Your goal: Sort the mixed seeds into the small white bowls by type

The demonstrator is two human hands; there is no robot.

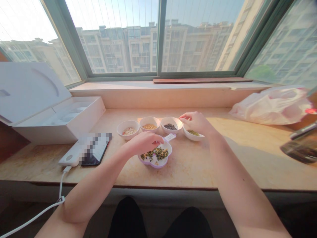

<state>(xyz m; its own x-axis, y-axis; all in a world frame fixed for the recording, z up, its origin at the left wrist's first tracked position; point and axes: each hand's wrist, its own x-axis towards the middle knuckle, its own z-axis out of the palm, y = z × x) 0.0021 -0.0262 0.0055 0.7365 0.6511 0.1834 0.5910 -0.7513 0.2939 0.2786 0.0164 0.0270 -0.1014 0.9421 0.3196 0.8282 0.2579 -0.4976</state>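
My left hand (151, 141) hovers over a white, purple-rimmed dish with a short handle (158, 164), its fingers curled together; whatever they pinch is hidden. Mixed green, black and yellow beans (160, 153) lie in that dish. My right hand (195, 120) has its fingers closed at the back left rim of a small white bowl of green beans (194, 137), which looks slightly tilted. Left of it stand a bowl of black beans (172, 130), a bowl of yellow grains (150, 129) and a bowl of pale flakes (128, 134).
An open white box (85, 122) occupies the left, with a phone (95, 158) and a white power bank (70, 155) before it. A white cable (61, 185) runs off the front edge. On the right are a plastic bag (269, 105) and a dark glass vessel (299, 148). Windows rise behind.
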